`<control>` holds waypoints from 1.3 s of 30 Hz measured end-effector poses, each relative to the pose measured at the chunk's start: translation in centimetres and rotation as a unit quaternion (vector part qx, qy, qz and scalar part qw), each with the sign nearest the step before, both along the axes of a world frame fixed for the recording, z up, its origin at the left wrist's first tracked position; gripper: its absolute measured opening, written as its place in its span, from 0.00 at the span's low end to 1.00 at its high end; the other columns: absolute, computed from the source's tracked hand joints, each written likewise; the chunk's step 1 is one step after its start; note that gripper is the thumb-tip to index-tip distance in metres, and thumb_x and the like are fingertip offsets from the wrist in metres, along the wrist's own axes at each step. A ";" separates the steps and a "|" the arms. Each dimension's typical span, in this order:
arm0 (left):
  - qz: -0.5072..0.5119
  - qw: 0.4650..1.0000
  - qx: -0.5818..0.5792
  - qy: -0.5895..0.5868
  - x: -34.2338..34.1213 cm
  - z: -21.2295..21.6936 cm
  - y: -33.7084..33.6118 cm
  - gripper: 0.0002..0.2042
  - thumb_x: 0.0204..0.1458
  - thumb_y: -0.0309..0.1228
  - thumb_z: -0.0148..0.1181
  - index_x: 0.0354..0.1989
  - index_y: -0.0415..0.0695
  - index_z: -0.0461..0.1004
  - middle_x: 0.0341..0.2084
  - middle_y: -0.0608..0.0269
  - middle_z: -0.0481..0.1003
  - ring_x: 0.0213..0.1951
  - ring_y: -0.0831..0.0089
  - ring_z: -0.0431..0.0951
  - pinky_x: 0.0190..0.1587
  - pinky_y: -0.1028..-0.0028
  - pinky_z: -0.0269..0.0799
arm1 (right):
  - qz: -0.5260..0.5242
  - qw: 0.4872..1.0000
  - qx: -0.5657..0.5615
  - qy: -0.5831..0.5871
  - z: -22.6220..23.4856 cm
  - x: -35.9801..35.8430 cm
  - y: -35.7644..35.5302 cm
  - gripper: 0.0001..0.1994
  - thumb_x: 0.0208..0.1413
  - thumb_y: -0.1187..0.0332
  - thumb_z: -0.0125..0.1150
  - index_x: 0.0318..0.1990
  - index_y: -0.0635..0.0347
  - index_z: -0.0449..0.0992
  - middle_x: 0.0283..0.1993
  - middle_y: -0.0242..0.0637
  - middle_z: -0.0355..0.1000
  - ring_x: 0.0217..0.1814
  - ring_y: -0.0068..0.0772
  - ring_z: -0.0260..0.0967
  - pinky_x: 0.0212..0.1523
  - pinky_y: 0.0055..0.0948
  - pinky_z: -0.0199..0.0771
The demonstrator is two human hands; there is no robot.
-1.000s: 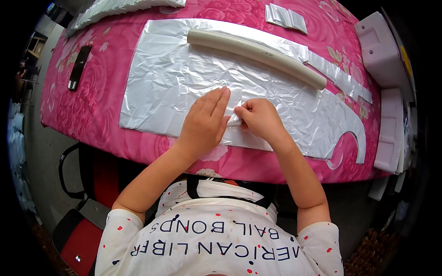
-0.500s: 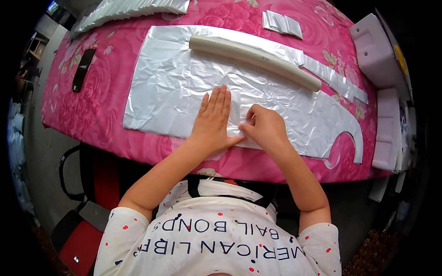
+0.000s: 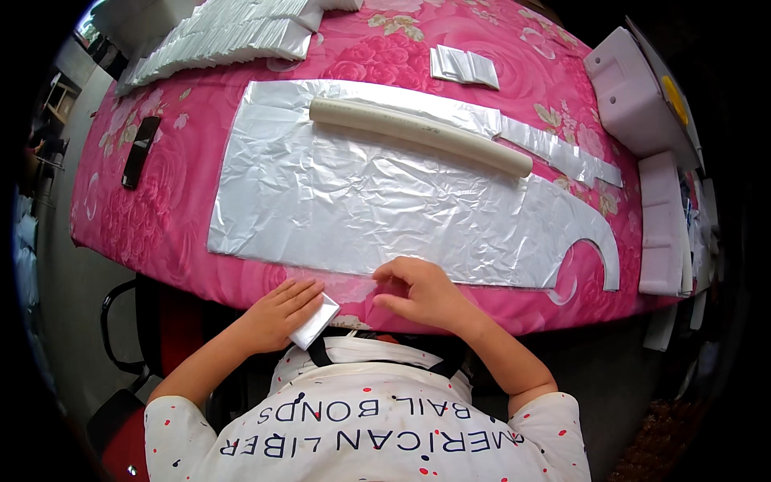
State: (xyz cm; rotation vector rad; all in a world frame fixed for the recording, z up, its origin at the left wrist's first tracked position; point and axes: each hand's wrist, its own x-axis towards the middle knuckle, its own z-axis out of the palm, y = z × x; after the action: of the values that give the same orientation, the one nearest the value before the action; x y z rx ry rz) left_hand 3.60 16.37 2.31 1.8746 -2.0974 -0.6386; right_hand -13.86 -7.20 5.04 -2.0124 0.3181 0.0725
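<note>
folded foil packet (image 3: 315, 320) now sits off the big foil sheet (image 3: 385, 201), at the surface's near edge; left hand (image 3: 277, 315) clasps it with closed fingers, where earlier it pressed flat; right hand (image 3: 422, 293) pinches the sheet's edge; folding looks finished.

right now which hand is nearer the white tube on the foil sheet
Right. The right hand touches the foil sheet's near edge below the white tube; the left hand sits lower-left, holding a small folded foil piece.
</note>
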 end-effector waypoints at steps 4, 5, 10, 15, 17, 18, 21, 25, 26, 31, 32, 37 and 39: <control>0.120 0.939 -0.035 0.321 -1.7 1.3 -0.9 0.24 0.49 0.20 0.48 0.58 0.38 0.60 0.59 0.45 0.58 0.61 0.52 0.58 0.61 0.62 0.54 | 0.086 0.979 0.041 -0.180 -0.5 2.2 1.9 0.27 0.42 0.63 0.67 0.51 0.61 0.69 0.51 0.43 0.67 0.54 0.44 0.62 0.55 0.37 0.61; 0.124 0.913 -0.034 0.386 -2.0 2.2 -2.1 0.22 0.51 0.20 0.46 0.57 0.37 0.62 0.57 0.45 0.60 0.59 0.52 0.60 0.60 0.64 0.55 | 0.086 0.978 0.062 -0.182 -0.4 2.7 2.2 0.26 0.42 0.64 0.67 0.51 0.61 0.70 0.50 0.42 0.68 0.54 0.43 0.62 0.55 0.37 0.61; 0.231 0.823 -0.037 0.518 -3.4 1.5 -4.3 0.20 0.52 0.20 0.50 0.56 0.38 0.62 0.51 0.51 0.65 0.53 0.62 0.67 0.55 0.69 0.61 | 0.015 0.978 0.130 -0.165 -0.5 3.5 1.0 0.13 0.44 0.77 0.64 0.40 0.55 0.78 0.42 0.33 0.70 0.45 0.30 0.67 0.45 0.26 0.67; 0.310 0.842 -0.079 0.435 -2.7 1.6 -5.8 0.24 0.48 0.20 0.56 0.57 0.40 0.61 0.53 0.53 0.63 0.52 0.65 0.68 0.51 0.69 0.66 | -0.225 0.935 -0.030 -0.274 0.9 5.7 -8.9 0.09 0.44 0.80 0.64 0.36 0.60 0.78 0.33 0.32 0.69 0.36 0.25 0.65 0.37 0.22 0.65; 0.294 0.869 -0.077 0.390 -2.3 2.9 -6.1 0.23 0.47 0.21 0.56 0.55 0.40 0.64 0.54 0.53 0.64 0.53 0.64 0.68 0.51 0.69 0.67 | -0.302 0.851 -0.262 -0.340 1.6 7.9 -16.4 0.10 0.43 0.79 0.63 0.36 0.59 0.78 0.32 0.37 0.69 0.35 0.33 0.67 0.36 0.27 0.66; 0.287 0.875 -0.079 0.382 -2.3 2.9 -6.3 0.23 0.47 0.22 0.56 0.54 0.40 0.64 0.54 0.53 0.64 0.53 0.64 0.68 0.51 0.69 0.67 | -0.334 0.812 -0.315 -0.360 2.5 9.1 -19.5 0.11 0.41 0.79 0.63 0.35 0.58 0.78 0.32 0.37 0.69 0.36 0.36 0.67 0.37 0.30 0.66; 0.275 0.886 -0.085 0.364 -2.7 3.0 -6.8 0.20 0.47 0.24 0.57 0.51 0.39 0.67 0.54 0.53 0.65 0.53 0.60 0.67 0.51 0.69 0.66 | -0.355 0.724 -0.520 -0.283 1.6 10.8 -28.3 0.10 0.39 0.77 0.63 0.34 0.56 0.79 0.33 0.36 0.70 0.38 0.38 0.67 0.39 0.34 0.68; 0.249 0.919 -0.105 0.286 -2.7 3.5 -6.7 0.20 0.46 0.24 0.58 0.51 0.38 0.67 0.53 0.51 0.65 0.54 0.57 0.67 0.53 0.67 0.65 | -0.286 0.794 -0.524 -0.115 -2.5 11.8 -31.8 0.11 0.39 0.73 0.63 0.34 0.55 0.79 0.35 0.36 0.72 0.41 0.41 0.68 0.43 0.36 0.69; 0.246 0.923 -0.111 0.273 -2.7 3.5 -6.5 0.20 0.46 0.24 0.58 0.51 0.38 0.67 0.53 0.51 0.65 0.54 0.56 0.67 0.53 0.67 0.65 | -0.249 0.825 -0.503 -0.067 -3.2 11.7 -31.8 0.11 0.39 0.72 0.63 0.34 0.55 0.79 0.36 0.36 0.72 0.42 0.41 0.68 0.44 0.37 0.69; 0.247 0.928 -0.114 0.255 -2.4 3.2 -6.3 0.21 0.44 0.23 0.59 0.50 0.37 0.67 0.53 0.49 0.65 0.53 0.55 0.67 0.53 0.66 0.65 | -0.236 0.875 -0.411 -0.098 -2.0 9.2 -29.8 0.23 0.44 0.62 0.64 0.47 0.66 0.73 0.47 0.49 0.71 0.52 0.47 0.65 0.55 0.36 0.62; 0.245 0.930 -0.117 0.246 -2.3 3.2 -6.3 0.22 0.44 0.23 0.59 0.50 0.37 0.67 0.53 0.49 0.65 0.53 0.55 0.67 0.53 0.66 0.65 | -0.205 0.891 -0.391 -0.107 -1.3 8.6 -28.2 0.23 0.44 0.61 0.64 0.47 0.66 0.73 0.47 0.48 0.70 0.53 0.47 0.65 0.56 0.36 0.62; 0.198 0.943 -0.143 0.227 -2.6 3.0 -8.4 0.22 0.44 0.24 0.59 0.51 0.37 0.66 0.52 0.50 0.66 0.53 0.55 0.68 0.53 0.65 0.65 | -0.064 0.941 -0.324 -0.072 1.1 2.4 -18.6 0.25 0.45 0.62 0.65 0.51 0.60 0.70 0.48 0.43 0.70 0.52 0.44 0.64 0.55 0.35 0.62; 0.168 0.951 -0.142 0.218 -2.8 2.2 -10.1 0.24 0.44 0.26 0.60 0.53 0.38 0.65 0.55 0.49 0.64 0.54 0.53 0.66 0.54 0.64 0.64 | -0.088 0.917 -0.385 -0.056 0.5 -0.2 -17.1 0.26 0.43 0.66 0.65 0.52 0.60 0.69 0.45 0.42 0.70 0.50 0.44 0.64 0.52 0.35 0.64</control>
State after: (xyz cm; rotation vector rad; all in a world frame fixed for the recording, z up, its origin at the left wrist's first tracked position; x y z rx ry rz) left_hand 0.78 6.22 4.51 1.6833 -1.4641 -0.5693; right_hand -14.11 -24.33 5.53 -2.7395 0.5078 -0.3332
